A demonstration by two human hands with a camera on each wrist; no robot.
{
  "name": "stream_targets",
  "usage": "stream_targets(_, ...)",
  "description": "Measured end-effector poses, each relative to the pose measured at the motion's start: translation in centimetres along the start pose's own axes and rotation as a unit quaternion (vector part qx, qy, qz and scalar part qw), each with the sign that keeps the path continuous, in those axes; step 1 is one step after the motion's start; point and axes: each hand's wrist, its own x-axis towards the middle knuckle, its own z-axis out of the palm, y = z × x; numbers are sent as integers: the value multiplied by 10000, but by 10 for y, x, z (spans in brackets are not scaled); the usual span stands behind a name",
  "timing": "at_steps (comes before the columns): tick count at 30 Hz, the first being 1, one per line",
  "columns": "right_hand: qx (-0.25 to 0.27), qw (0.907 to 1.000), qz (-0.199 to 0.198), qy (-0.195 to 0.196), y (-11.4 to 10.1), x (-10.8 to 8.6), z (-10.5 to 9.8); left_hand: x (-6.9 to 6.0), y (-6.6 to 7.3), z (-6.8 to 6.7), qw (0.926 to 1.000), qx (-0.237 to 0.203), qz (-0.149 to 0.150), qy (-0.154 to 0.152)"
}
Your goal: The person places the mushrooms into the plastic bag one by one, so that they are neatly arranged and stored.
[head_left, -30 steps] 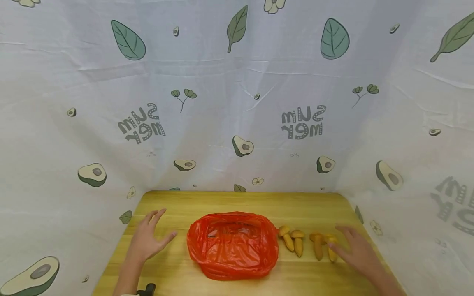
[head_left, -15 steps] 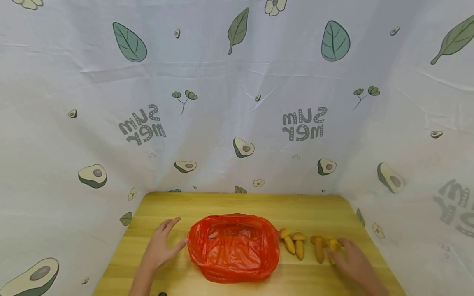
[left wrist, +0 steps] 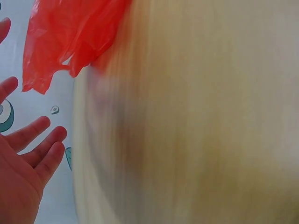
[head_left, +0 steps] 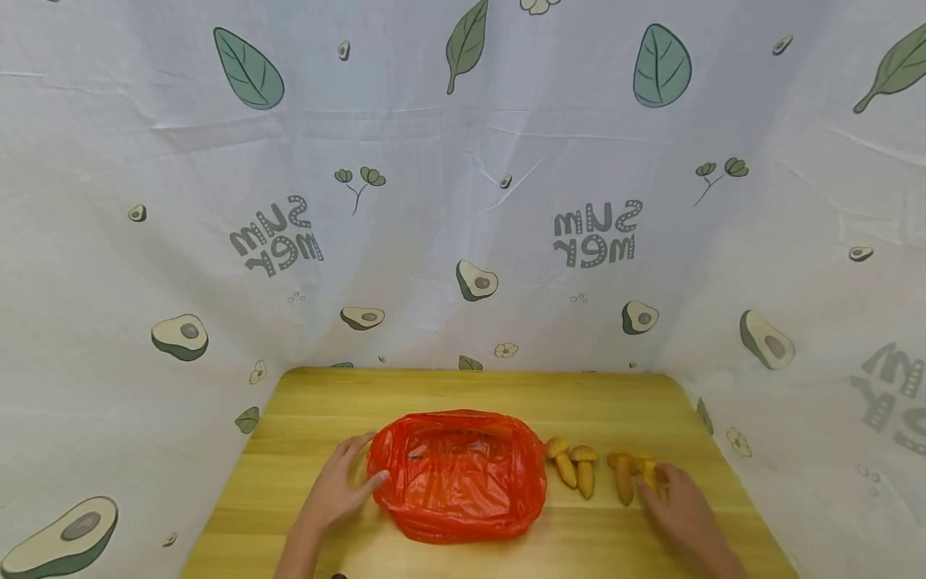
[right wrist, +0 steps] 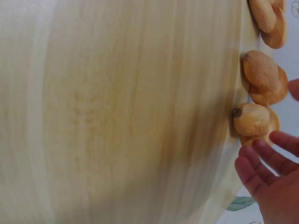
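A red plastic bag with its mouth spread wide sits mid-table in the head view. At its left edge is my left hand, fingers spread and thumb overlapping the rim; contact is unclear. The left wrist view shows that hand's fingers apart below the bag. Several yellow-brown mushrooms lie right of the bag. Around the rightmost mushroom my right hand reaches, thumb on its left side. In the right wrist view, its loosely bent fingertips are at the mushroom, thumb standing apart.
The other mushrooms are one beside the bag, another next to it and one nearer my right hand. A wooden table carries everything. Printed white cloth walls its back and sides.
My left hand has moved right, up to the bag's left edge. My right hand has come in lower and closer around the rightmost mushroom. Bag and mushrooms stay in place.
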Motion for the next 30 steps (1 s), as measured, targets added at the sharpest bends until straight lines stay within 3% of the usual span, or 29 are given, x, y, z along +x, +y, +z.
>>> stream_targets(10, 26, 9998, 21, 217, 7, 1, 14, -7, 3, 18, 9997, -96, -173, -153)
stream_targets(16, 160, 9994, 297, 6, 10, 1, 18, -11, 4, 28, 9997, -195, -63, -96)
stream_targets(24, 260, 9987, 422, 84, 10, 0, 21, -16, 6, 32, 9993, -278, -166, -167)
stream_targets(30, 364, 9980, 458, 244, 7, 2, 21, -17, 6, 37, 9993, -353, 7, 94)
